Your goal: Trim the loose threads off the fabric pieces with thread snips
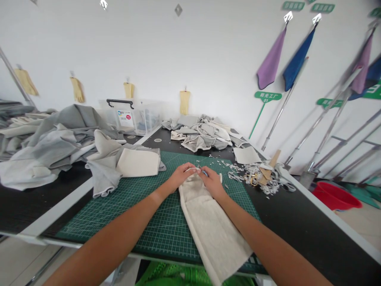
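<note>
My left fingers [191, 170] pinch the cream cloth strip [208, 230] on the green cutting mat [127, 214]; my right fingers [208, 174] close narrowly on small snips [203, 171].

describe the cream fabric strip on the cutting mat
The cream fabric strip is a long, soft-looking, finely flecked piece with a raised border along its edges. It lies lengthwise on the green cutting mat, its near end running past the mat's edge. The left hand and right hand touch its far end.
</note>
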A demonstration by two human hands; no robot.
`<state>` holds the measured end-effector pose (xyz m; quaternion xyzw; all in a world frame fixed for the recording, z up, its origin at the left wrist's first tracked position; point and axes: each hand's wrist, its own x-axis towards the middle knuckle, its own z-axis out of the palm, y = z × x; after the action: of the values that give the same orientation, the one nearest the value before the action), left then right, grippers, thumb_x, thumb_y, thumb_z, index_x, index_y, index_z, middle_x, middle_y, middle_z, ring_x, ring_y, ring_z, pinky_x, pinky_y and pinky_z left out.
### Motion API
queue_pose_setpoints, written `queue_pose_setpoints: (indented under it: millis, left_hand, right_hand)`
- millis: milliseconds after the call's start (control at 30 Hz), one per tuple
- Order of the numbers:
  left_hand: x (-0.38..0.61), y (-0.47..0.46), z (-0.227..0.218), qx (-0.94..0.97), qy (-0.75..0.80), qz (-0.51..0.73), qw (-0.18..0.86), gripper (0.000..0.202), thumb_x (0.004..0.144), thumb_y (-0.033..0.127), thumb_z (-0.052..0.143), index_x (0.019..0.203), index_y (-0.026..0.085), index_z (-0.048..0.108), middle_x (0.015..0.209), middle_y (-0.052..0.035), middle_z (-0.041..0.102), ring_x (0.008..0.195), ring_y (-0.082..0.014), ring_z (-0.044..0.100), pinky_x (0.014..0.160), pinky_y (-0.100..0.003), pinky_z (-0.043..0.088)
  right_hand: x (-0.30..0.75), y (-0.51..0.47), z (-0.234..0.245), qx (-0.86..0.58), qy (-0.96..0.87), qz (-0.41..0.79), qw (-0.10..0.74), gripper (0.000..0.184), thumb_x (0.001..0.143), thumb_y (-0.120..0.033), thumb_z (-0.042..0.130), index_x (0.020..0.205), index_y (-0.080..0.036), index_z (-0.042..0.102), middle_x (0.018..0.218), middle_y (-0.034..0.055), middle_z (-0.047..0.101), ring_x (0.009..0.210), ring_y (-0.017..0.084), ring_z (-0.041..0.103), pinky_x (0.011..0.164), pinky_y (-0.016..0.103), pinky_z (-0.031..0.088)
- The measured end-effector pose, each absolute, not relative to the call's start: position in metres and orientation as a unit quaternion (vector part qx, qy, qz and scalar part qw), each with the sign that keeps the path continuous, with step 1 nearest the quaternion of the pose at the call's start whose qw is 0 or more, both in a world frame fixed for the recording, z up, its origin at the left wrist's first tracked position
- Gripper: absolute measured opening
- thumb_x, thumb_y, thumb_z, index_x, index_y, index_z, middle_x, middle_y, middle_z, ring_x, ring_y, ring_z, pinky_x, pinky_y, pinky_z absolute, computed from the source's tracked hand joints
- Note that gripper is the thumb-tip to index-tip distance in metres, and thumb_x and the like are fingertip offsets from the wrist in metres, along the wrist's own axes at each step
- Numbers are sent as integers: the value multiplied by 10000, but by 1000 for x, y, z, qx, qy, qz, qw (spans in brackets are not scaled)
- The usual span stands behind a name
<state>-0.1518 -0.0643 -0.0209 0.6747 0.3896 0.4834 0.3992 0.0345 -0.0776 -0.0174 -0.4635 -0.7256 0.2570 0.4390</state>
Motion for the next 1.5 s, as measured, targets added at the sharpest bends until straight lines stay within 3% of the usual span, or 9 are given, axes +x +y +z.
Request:
queue_pose_setpoints:
  millis: [333,467,733,967,1267,1500]
  left_hand:
    - [-155,-62,-21,718,376,452,371,319,923,441,565,1039,185,717,1091,-52,719,1059,-219,625,969,-298,435]
    - [-154,-62,-22,702,391,462,376,313,913,443,575,993,180,726,1038,-48,726,1021,-218,631,943,-298,446]
    - [-154,-62,-23,626,400,494,452,344,880,468,609,989,161,719,998,-57,721,921,-200,626,834,-284,464]
    - [-155,-63,-25,605,388,498,485,366,868,486,636,1017,163,722,984,-55,718,890,-185,625,815,-276,462]
    - [-155,-64,-24,602,388,494,493,348,865,467,642,1003,157,724,976,-60,722,892,-195,630,800,-280,462]
    - [-155,-60,-25,637,401,477,453,332,866,434,628,1000,156,750,1037,-76,736,982,-223,634,891,-313,459]
  right_hand:
    - [35,-72,-25,-484,-734,232,416,271,934,-450,521,909,-214,652,770,-19,600,742,170,520,676,267,341]
    - [34,-73,-24,-493,-729,236,412,267,923,-468,531,953,-234,657,749,-30,591,694,161,505,646,268,333]
    - [32,-80,-20,-508,-709,284,399,299,920,-547,543,1007,-269,612,585,-76,438,559,141,429,546,258,271]
    - [32,-84,-17,-507,-695,321,396,400,926,-650,480,1035,-288,609,623,-62,482,599,156,471,560,256,306]
    - [32,-85,-17,-507,-712,292,387,381,963,-630,430,977,-288,598,700,-54,536,677,164,527,619,261,337]
    - [32,-84,-16,-503,-726,275,380,376,969,-620,426,947,-278,578,715,-53,546,680,164,524,621,263,325]
